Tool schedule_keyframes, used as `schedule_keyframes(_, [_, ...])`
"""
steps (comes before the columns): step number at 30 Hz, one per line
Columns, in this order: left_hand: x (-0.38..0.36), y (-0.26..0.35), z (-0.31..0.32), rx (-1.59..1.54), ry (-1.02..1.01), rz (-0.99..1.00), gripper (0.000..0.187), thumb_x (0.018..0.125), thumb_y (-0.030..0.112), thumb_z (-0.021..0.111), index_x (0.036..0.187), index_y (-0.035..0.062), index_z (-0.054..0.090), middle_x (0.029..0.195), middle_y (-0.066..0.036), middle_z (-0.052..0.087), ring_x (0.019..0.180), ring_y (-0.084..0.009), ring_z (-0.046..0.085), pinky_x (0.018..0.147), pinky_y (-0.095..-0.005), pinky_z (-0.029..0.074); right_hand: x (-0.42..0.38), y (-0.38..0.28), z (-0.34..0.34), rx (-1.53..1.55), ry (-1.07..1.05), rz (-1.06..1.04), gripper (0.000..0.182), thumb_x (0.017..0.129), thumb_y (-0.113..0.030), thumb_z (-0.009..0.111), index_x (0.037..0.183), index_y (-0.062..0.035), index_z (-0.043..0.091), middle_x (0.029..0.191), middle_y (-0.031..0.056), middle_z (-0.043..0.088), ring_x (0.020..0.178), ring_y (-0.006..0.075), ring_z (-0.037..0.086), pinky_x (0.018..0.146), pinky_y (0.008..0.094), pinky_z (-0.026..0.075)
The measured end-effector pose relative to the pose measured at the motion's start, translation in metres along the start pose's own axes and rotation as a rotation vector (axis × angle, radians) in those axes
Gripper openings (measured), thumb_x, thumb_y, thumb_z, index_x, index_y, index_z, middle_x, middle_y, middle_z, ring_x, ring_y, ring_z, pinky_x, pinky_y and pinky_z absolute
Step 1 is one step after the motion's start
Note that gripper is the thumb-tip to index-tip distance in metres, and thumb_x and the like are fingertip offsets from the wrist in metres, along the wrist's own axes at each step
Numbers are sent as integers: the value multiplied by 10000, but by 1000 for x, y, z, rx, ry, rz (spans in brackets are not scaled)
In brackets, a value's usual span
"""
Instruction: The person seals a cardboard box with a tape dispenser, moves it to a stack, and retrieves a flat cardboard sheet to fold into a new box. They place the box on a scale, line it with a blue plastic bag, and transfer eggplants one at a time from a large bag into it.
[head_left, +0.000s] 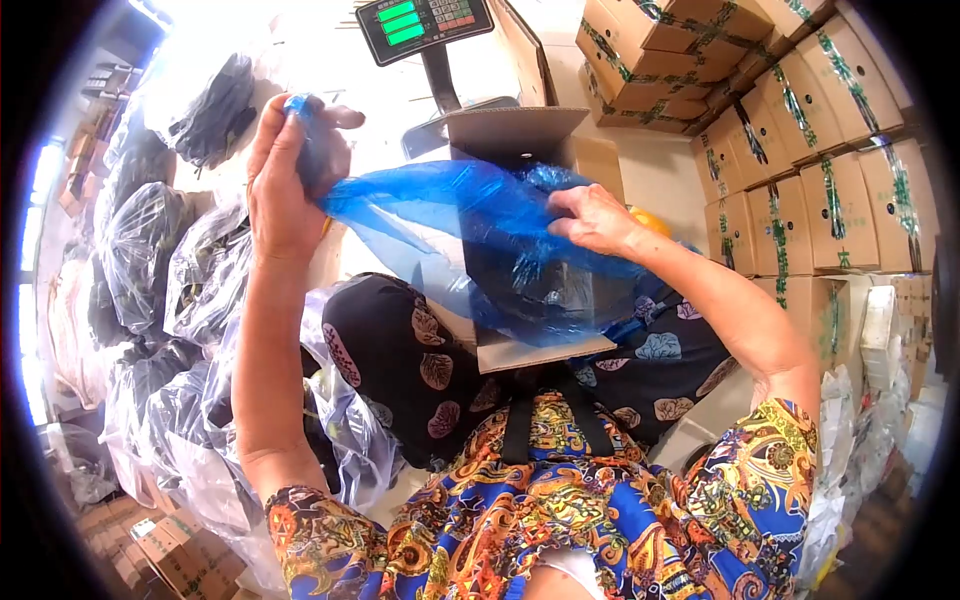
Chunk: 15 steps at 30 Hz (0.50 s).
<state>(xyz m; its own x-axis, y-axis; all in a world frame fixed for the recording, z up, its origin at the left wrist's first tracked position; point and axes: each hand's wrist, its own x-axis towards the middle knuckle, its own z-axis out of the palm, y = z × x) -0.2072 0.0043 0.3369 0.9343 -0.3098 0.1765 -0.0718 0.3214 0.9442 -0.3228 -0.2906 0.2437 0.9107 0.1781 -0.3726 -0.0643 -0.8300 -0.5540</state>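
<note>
I see my left hand [290, 170] squeezed tight on the thin blue bag [480, 240] and my right hand [590, 218] pinching its edge over the box [530, 140], so 1 hard tug could rip it.

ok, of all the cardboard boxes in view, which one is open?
The brown cardboard box in front of the person, flaps up, blue plastic bag being fitted into it. The stacked boxes at right are strapped shut with green tape.

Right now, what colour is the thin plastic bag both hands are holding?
Translucent blue plastic bag, clearest in the head view.
</note>
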Motion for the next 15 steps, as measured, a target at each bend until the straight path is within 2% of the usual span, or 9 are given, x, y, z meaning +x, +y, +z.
schedule_keyframes(1, [-2, 2, -4, -17, 27, 7, 189, 991, 191, 438, 1088, 63, 537, 928, -126, 651, 654, -76, 511, 534, -185, 389, -3, 7, -1, 25, -3, -5, 436, 848, -314, 641, 1130, 15, 590, 1016, 131, 663, 930, 269, 628, 812, 367, 488])
schedule_keyframes(4, [0, -1, -20, 25, 61, -32, 177, 993, 174, 427, 1076, 70, 544, 926, -122, 654, 642, -73, 517, 528, -184, 382, -27, 10, -4, 390, 71, 6, 280, 913, -219, 577, 1091, -10, 632, 893, 18, 634, 774, 122, 577, 708, 269, 474])
schedule_keyframes(5, [2, -6, -27, 70, 48, -50, 169, 1000, 180, 428, 1061, 79, 549, 920, -112, 664, 619, -63, 509, 514, -176, 361, -34, 3, -1, 693, 170, 88, 232, 945, -179, 544, 1080, -27, 655, 808, -40, 570, 722, 44, 490, 674, 200, 437])
schedule_keyframes(8, [9, -23, -42, 328, 25, -98, 166, 1004, 200, 439, 1048, 87, 552, 913, -98, 675, 605, -51, 510, 498, -169, 340, -44, 8, -33, 595, 178, 146, 269, 954, -160, 534, 1145, -2, 638, 914, 19, 666, 839, 91, 580, 765, 256, 491])
schedule_keyframes(11, [16, -34, -48, 339, 72, -99, 169, 1009, 206, 441, 1049, 90, 557, 920, -84, 683, 620, -44, 529, 496, -165, 340, -54, 14, -54, 543, 323, 85, 240, 957, -146, 532, 1113, -4, 646, 901, 34, 680, 789, 85, 593, 747, 236, 495])
schedule_keyframes(14, [24, -36, -39, 335, 91, -72, 168, 1010, 200, 443, 1041, 87, 564, 891, -68, 673, 598, -40, 506, 488, -170, 340, -58, 13, -79, 1017, 266, 40, 208, 968, -174, 521, 1071, -47, 651, 911, -2, 665, 772, 58, 600, 733, 227, 501])
schedule_keyframes(15, [27, -37, -34, 327, 101, -60, 168, 1009, 198, 444, 1037, 86, 567, 875, -61, 668, 588, -39, 495, 483, -173, 339, -53, 25, -83, 972, 358, 44, 177, 972, -197, 521, 983, -65, 639, 867, 0, 649, 752, 73, 604, 720, 237, 507])
